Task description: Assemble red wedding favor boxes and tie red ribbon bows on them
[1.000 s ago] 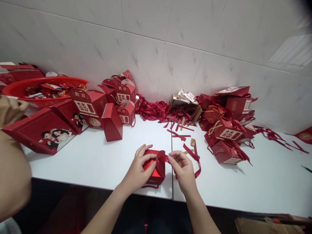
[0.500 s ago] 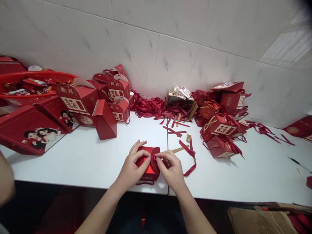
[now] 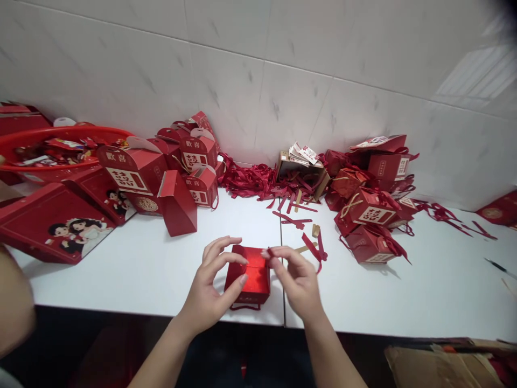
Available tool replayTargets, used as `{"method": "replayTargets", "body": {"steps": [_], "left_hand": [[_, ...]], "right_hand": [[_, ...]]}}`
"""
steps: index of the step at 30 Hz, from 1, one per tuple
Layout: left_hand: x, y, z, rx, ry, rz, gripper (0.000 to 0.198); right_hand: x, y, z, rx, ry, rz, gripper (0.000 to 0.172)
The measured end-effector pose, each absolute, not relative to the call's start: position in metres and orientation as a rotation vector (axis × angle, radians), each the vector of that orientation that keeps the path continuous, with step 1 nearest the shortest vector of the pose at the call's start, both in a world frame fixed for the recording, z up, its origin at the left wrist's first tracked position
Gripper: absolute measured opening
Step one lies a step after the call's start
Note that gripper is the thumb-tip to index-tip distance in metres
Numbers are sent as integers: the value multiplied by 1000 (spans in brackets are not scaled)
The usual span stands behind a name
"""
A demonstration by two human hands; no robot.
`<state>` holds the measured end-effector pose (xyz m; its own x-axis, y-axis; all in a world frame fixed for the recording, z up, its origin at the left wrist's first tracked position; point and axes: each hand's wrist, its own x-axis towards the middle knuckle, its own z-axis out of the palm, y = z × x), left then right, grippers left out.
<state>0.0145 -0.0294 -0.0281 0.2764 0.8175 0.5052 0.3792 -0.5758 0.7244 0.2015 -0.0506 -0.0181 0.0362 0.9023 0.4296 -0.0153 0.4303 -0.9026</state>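
Observation:
A small red gift box (image 3: 254, 296) stands on the white table in front of me, its top uncovered and its bright red inside showing. My left hand (image 3: 214, 285) curves over the left side of the box, thumb and forefinger apart with nothing between them. At the right rim, my right hand (image 3: 297, 277) pinches a small dark red piece (image 3: 270, 252); whether it is ribbon or part of the box I cannot tell. A red cord handle (image 3: 245, 307) hangs at the box's near side. Beyond my right hand lies a red ribbon (image 3: 322, 247), partly hidden.
Red gift boxes (image 3: 133, 172) and a red basin (image 3: 81, 132) of wrapped sweets stand at left. A ribbon pile (image 3: 248, 178) lies by the wall. Tied boxes (image 3: 369, 215) are heaped at right. Another person's arm (image 3: 14, 302) shows at the left edge; a cardboard box (image 3: 432, 366) sits lower right.
My hands have moved apart; the left thumb and forefinger have opened. The rounded flap no longer stands up between them, and more of the box's inside shows. The view has shifted slightly.

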Motion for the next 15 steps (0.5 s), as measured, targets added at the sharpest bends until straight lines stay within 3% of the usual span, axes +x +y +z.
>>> {"method": "replayTargets", "body": {"steps": [6, 11, 15], "left_hand": [[0, -38, -52, 1958, 1172, 1257, 8], [5, -38, -57, 1878, 1162, 1323, 9], [9, -35, -56, 1858, 1247, 1359, 8]], "right_hand": [[232, -87, 24, -745, -1033, 500, 4], [260, -117, 35, -760, -861, 325, 7], [277, -129, 30, -995, -1005, 235, 38]]}}
